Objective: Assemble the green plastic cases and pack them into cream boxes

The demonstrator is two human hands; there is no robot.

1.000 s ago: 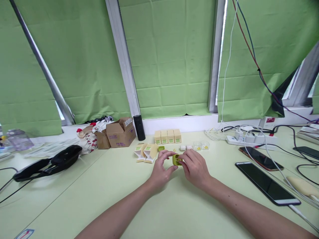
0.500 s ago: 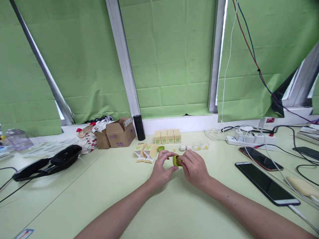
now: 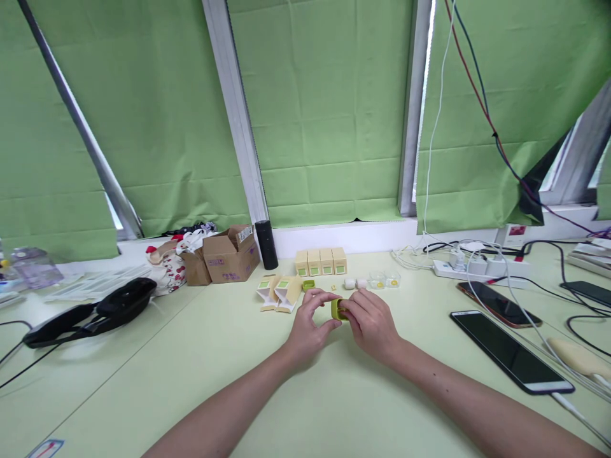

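My left hand [image 3: 308, 327] grips a small olive-green case [image 3: 336, 309] between thumb and forefinger, just above the table. The case is hollow, its opening facing right. My right hand [image 3: 373, 323] has its fingertips pinched together inside that opening; whatever they pinch is hidden. Beyond my hands lies a similar green piece [image 3: 309, 285], with a tiny yellow piece [image 3: 333, 287] beside it. Two small white cylinders [image 3: 356, 284] sit behind my right hand, left of clear little containers [image 3: 384, 280] with yellow bits. Two opened cream boxes [image 3: 280, 292] lie to the left.
Several closed cream boxes [image 3: 321, 261] stand in a row at the back. A cardboard box [image 3: 231, 257] and a black cylinder [image 3: 266, 245] are behind left. Black headgear [image 3: 95, 312] lies far left. Phones [image 3: 510, 350], cables and a power strip [image 3: 477, 270] occupy the right.
Almost nothing differs. My right hand and forearm have shifted very slightly; both hands stay at the green case.
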